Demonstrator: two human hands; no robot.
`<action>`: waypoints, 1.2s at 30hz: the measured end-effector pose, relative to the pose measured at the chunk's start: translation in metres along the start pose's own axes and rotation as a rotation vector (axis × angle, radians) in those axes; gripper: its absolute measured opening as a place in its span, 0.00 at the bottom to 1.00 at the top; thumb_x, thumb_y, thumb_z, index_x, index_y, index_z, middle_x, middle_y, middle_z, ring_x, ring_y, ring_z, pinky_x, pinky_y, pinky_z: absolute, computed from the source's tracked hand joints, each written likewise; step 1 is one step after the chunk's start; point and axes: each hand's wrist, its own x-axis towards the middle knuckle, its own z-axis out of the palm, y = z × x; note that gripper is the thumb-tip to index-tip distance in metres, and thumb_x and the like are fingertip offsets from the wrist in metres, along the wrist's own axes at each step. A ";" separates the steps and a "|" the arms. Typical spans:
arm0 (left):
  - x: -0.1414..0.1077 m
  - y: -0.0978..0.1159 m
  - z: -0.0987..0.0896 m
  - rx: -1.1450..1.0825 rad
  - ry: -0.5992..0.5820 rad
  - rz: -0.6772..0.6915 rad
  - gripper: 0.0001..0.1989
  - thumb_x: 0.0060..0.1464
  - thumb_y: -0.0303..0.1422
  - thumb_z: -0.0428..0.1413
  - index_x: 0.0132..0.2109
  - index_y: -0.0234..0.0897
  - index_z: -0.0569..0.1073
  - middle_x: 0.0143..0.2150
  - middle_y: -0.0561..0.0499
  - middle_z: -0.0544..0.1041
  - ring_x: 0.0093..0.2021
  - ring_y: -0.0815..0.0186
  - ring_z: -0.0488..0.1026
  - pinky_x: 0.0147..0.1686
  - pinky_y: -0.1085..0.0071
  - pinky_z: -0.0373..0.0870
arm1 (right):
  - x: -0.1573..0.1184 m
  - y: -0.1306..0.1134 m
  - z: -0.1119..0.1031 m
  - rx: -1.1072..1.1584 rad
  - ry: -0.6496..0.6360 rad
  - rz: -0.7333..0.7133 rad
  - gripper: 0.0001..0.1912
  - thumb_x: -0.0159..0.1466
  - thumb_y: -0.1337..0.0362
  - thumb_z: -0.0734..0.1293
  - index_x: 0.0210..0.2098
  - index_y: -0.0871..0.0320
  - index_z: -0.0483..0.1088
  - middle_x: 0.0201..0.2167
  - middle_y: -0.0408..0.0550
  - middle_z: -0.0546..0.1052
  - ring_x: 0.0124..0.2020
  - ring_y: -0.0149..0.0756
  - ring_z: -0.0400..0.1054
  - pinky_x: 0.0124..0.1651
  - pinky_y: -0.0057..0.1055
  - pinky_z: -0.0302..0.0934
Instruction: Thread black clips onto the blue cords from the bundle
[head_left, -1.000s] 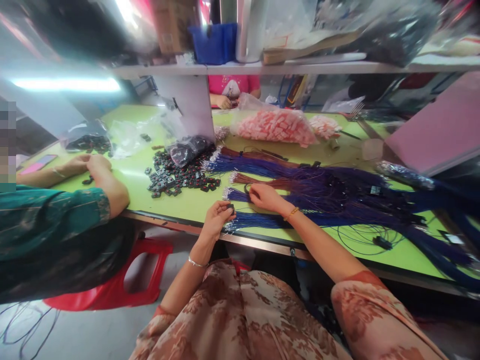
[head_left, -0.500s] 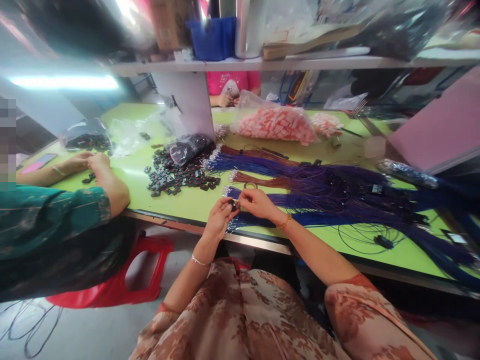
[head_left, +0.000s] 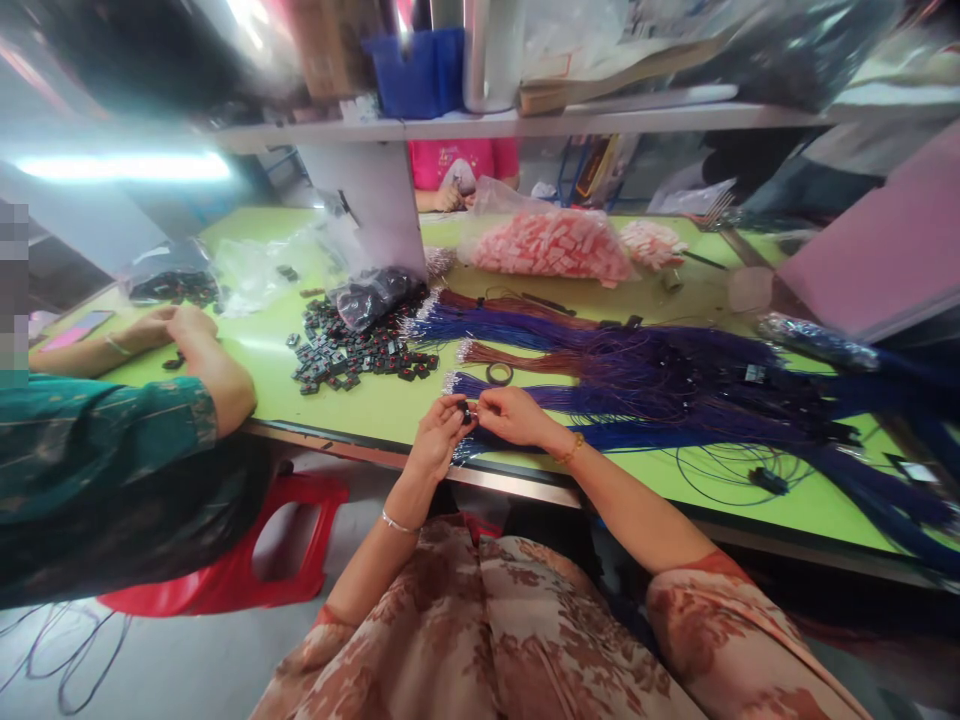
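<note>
Near the table's front edge, my left hand (head_left: 437,432) pinches a small black part (head_left: 464,411) between thumb and fingers. My right hand (head_left: 511,414) is closed right beside that part, its fingertips together; what they hold is too small to make out. Beyond my hands lies a black ring (head_left: 499,374). Bundles of blue and purple wires (head_left: 630,390) with pale tips stretch to the right, with a brown bundle (head_left: 525,358) among them. A pile of black parts (head_left: 352,350) sits to the left of the wires.
To the left, a co-worker's hands (head_left: 184,325) rest at the green table (head_left: 277,385). A bag of pink pieces (head_left: 551,245) lies at the back. A shelf (head_left: 555,125) crosses above, holding a blue bin (head_left: 418,75). A red stool (head_left: 300,540) stands below left.
My right hand has lowered slightly and its fingers have bunched closer, leaving the black ring in fuller view. My left hand stays in nearly the same place.
</note>
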 end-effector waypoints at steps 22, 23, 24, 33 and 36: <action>0.004 -0.006 0.002 0.155 0.097 0.086 0.21 0.35 0.33 0.67 0.39 0.34 0.71 0.33 0.51 0.75 0.33 0.69 0.73 0.41 0.66 0.71 | -0.004 0.005 0.005 -0.049 0.020 -0.085 0.09 0.61 0.65 0.60 0.26 0.59 0.66 0.24 0.44 0.70 0.25 0.28 0.58 0.29 0.25 0.46; 0.005 -0.007 0.002 0.153 0.104 0.087 0.22 0.35 0.33 0.67 0.39 0.34 0.71 0.33 0.51 0.75 0.33 0.69 0.73 0.41 0.66 0.72 | -0.005 0.004 0.005 -0.068 0.019 -0.081 0.09 0.61 0.65 0.60 0.26 0.59 0.67 0.24 0.44 0.71 0.24 0.28 0.58 0.29 0.26 0.46; 0.005 -0.009 0.003 0.156 0.111 0.093 0.22 0.35 0.33 0.67 0.39 0.34 0.71 0.33 0.51 0.75 0.33 0.70 0.73 0.40 0.67 0.72 | -0.005 0.004 0.007 -0.090 0.023 -0.072 0.09 0.61 0.65 0.60 0.26 0.59 0.67 0.23 0.44 0.71 0.24 0.29 0.58 0.29 0.26 0.45; 0.008 -0.012 0.010 0.087 0.090 0.077 0.21 0.38 0.33 0.66 0.40 0.35 0.70 0.34 0.51 0.75 0.36 0.68 0.75 0.46 0.63 0.72 | 0.007 0.014 -0.021 -0.132 0.046 -0.016 0.13 0.64 0.63 0.58 0.32 0.59 0.72 0.29 0.46 0.76 0.30 0.32 0.65 0.33 0.26 0.51; 0.010 -0.013 0.010 0.058 0.068 0.063 0.20 0.39 0.33 0.66 0.40 0.35 0.69 0.34 0.51 0.75 0.37 0.67 0.76 0.49 0.60 0.71 | 0.023 0.043 -0.046 -0.285 0.135 0.190 0.14 0.65 0.61 0.58 0.38 0.59 0.74 0.36 0.50 0.77 0.35 0.35 0.67 0.37 0.27 0.54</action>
